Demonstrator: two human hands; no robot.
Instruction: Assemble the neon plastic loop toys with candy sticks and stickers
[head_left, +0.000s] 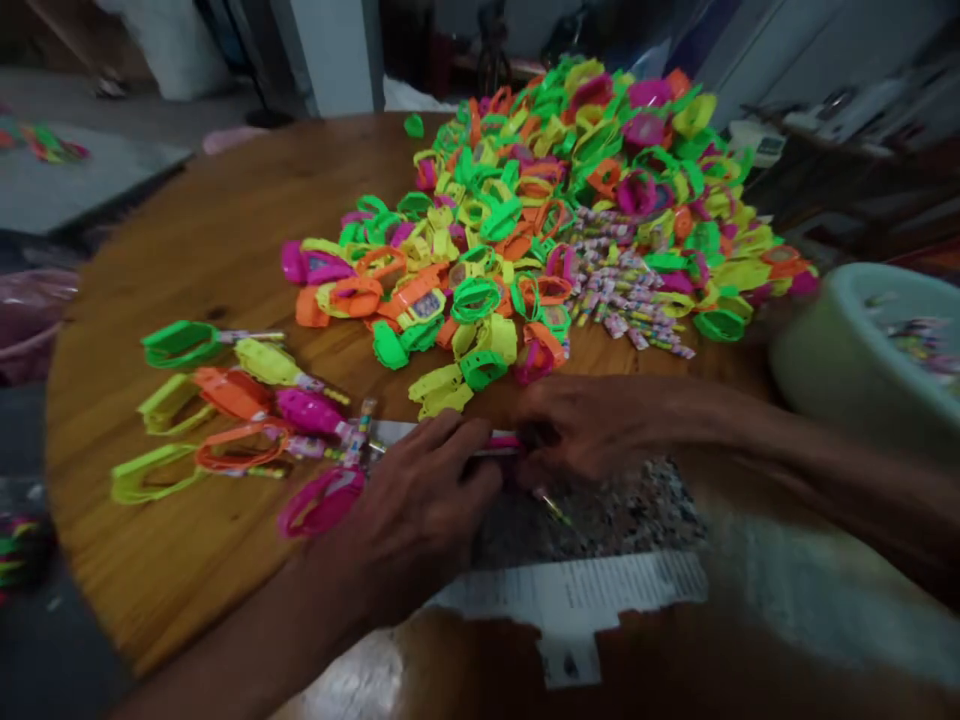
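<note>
My left hand [424,490] is closed over the near side of a stone slab [622,515], with its fingers bent. Facing it, my right hand [581,425] has its fingers pinched together. Between them shows a narrow piece of a pink toy watch [501,441], gripped from both sides; most of it is hidden by my fingers. A candy stick [555,507] with a see-through wrapper pokes out below my right hand. Left of my left hand lie several bright toy watches with candy sticks attached, among them a pink one [322,500] close to my wrist.
A big heap of neon toy watches [510,215] covers the back of the round wooden table [150,290]. Wrapped candy sticks [622,285] lie in a pile against it. At the right stands a pale green basin [832,340] holding more candies. Torn printed paper [585,590] borders the slab.
</note>
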